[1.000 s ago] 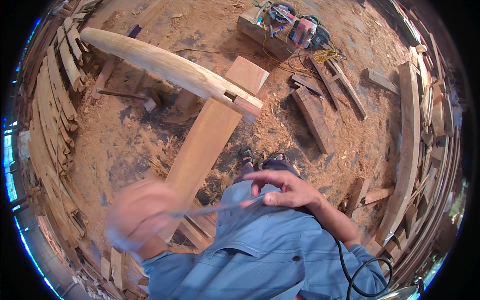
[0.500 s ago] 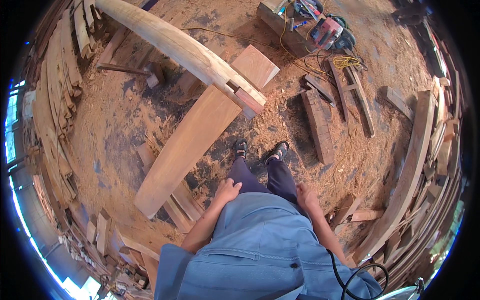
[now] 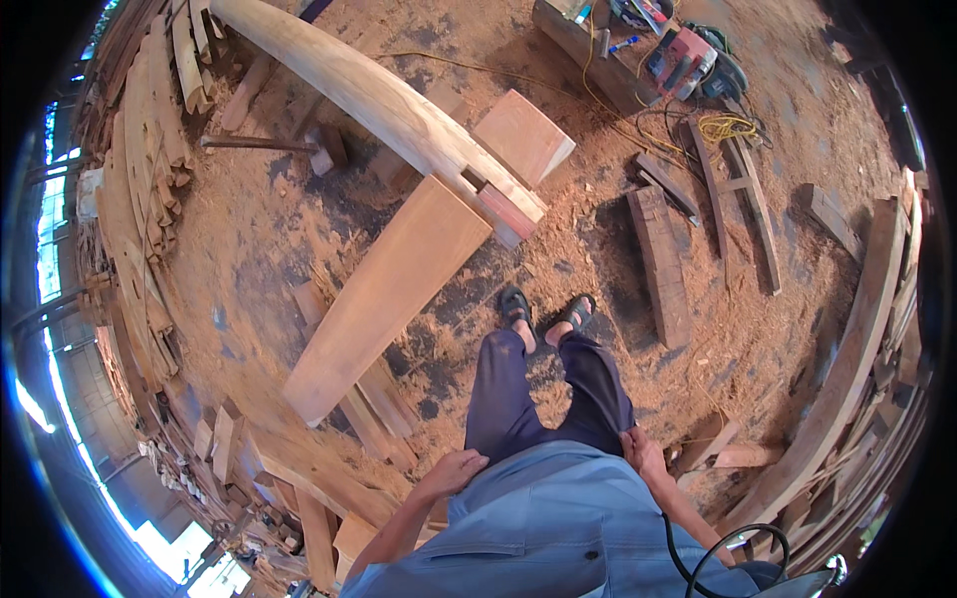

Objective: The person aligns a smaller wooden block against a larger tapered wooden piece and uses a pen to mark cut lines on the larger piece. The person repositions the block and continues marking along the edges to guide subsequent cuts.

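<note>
Both hands have dropped — left hand (image 3: 454, 471) and right hand (image 3: 643, 453) rest empty at the shirt hem (image 3: 538, 460) (fingertips hidden).

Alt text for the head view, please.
A person stands on a sawdust floor, left hand and right hand empty at the hem of a blue shirt. Ahead lie a broad plank and a long curved beam.

Open sawdust floor (image 3: 249, 249) lies to the left, well apart from the feet. Ahead, a wide plank (image 3: 384, 299) slants across, blocked above by a long curved beam (image 3: 379, 105). Right side obstructed by a dark board (image 3: 660, 264) and stacked timbers (image 3: 847, 369).
</note>
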Tool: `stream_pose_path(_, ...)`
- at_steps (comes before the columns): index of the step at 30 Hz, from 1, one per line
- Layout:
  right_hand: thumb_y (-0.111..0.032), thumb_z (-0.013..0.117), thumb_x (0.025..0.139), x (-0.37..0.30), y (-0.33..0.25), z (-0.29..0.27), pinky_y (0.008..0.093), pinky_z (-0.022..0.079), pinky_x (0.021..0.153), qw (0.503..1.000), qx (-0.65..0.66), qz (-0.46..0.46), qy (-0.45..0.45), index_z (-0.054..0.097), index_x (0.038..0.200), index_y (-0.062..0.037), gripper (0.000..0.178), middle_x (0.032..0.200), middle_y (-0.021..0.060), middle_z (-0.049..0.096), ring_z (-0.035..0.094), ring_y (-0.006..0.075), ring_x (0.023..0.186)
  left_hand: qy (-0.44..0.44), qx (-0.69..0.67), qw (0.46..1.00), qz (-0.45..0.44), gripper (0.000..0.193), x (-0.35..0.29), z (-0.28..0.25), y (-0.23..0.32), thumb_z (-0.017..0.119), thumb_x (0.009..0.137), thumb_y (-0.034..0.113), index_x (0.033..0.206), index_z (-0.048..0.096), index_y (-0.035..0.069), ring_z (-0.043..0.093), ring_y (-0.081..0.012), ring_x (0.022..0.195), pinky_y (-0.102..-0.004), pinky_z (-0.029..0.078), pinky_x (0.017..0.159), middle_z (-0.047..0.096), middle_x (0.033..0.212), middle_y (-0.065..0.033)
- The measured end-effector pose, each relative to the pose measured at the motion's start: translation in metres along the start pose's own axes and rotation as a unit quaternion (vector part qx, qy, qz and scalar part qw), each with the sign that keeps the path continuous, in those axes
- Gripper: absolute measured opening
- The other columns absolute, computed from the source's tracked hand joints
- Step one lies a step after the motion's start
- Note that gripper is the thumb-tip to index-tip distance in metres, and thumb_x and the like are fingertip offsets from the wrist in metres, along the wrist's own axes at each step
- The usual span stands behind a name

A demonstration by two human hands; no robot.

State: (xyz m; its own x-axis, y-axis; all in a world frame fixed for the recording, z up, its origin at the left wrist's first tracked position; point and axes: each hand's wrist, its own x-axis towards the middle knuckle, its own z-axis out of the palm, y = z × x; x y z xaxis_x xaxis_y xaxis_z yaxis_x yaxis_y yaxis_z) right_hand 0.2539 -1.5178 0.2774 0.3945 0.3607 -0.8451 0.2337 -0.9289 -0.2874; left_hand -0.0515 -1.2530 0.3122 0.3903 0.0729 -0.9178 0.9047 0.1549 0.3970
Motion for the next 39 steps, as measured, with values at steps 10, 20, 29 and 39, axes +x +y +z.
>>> stream_pose_path(10, -0.04, 0.039, 0.11, 0.337, -0.043, 0.051, 0.0249, 0.046, 0.063, 0.903, 0.412, -0.093, 0.081, 0.066, 0.115, 0.0003, 0.049, 0.083, 0.0002, 0.057, 0.052, 0.0078, 0.07, 0.438, 0.181, 0.875, 0.097, 0.061, 0.416, -0.191, -0.016, 0.061, 0.098, 0.038, 0.14, 0.047, -0.004, 0.044, -0.0515, 0.132, -0.0527, 0.038, 0.111, 0.049, 0.135, -0.037)
stream_pose_path(20, -0.013, 0.06, 0.102, 0.566, -0.054, 0.088, 0.0243, 0.051, 0.069, 0.802, 0.523, -0.244, 0.153, 0.064, 0.113, 0.0008, 0.018, 0.087, 0.0011, 0.063, 0.058, 0.008, 0.072, 0.681, 0.296, 0.662, 0.099, 0.068, 0.609, -0.371, 0.027, 0.043, 0.102, 0.053, 0.147, 0.044, 0.002, 0.037, -0.0403, 0.142, -0.0637, 0.024, 0.115, 0.046, 0.147, -0.0221)
stream_pose_path(29, -0.032, 0.048, 0.109, 0.562, -0.112, 0.058, 0.0245, 0.047, 0.059, 0.778, 0.488, -0.361, 0.161, 0.061, 0.097, -0.0035, 0.034, 0.074, 0.0025, 0.059, 0.056, 0.0084, 0.063, 0.68, 0.254, 0.678, 0.118, 0.061, 0.602, -0.365, 0.031, 0.049, 0.098, 0.049, 0.142, 0.051, 0.006, 0.048, -0.0365, 0.133, -0.0632, 0.025, 0.114, 0.055, 0.137, -0.0202)
stream_pose_path(39, -0.023, 0.053, 0.106, 0.558, -0.166, 0.079, 0.0204, 0.036, 0.049, 0.83, 0.377, -0.38, 0.158, 0.061, 0.124, -0.0011, 0.029, 0.069, -0.0034, 0.052, 0.045, 0.0033, 0.056, 0.704, 0.211, 0.656, 0.175, 0.057, 0.599, -0.364, 0.027, 0.056, 0.094, 0.047, 0.134, 0.058, 0.006, 0.052, -0.0347, 0.129, -0.0597, 0.028, 0.114, 0.062, 0.13, -0.0181)
